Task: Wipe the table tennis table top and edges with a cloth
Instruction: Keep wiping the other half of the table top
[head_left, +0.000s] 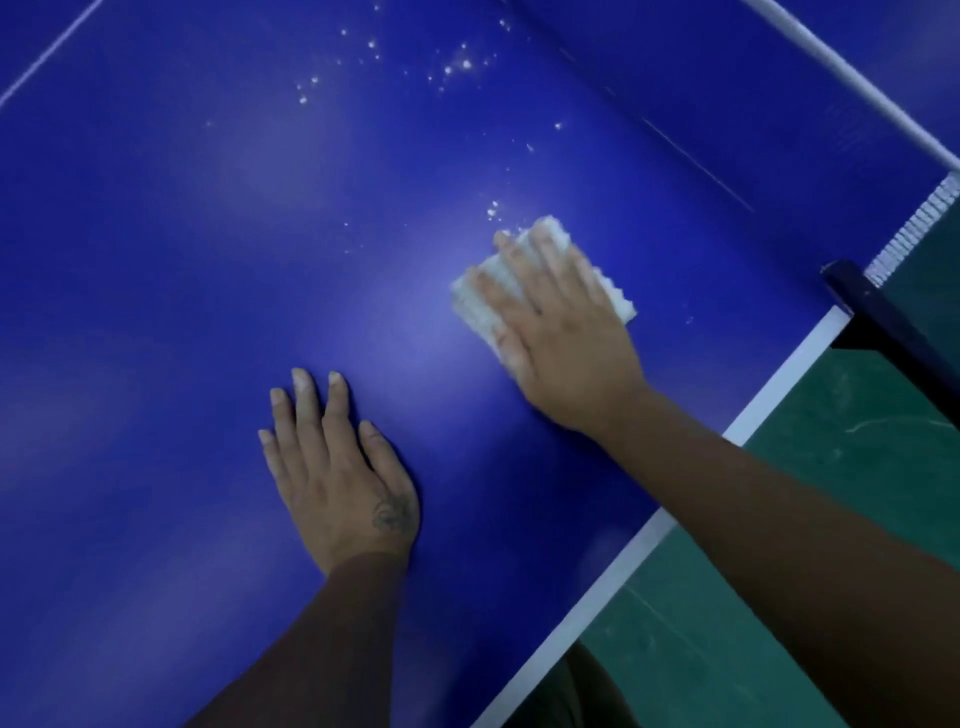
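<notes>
Cloth (540, 283), white, pressed flat under right hand (566, 338) on blue table (182, 234); left hand (337, 467) splayed flat at lower centre; white specks (457, 65) at top; green floor (857, 467) at right.

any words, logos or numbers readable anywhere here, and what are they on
None can be read.
Blue table top: only plain white lines, no print.
White cloth: no label shows.
Back of the left hand: a dark mark, too blurred to read.
</notes>
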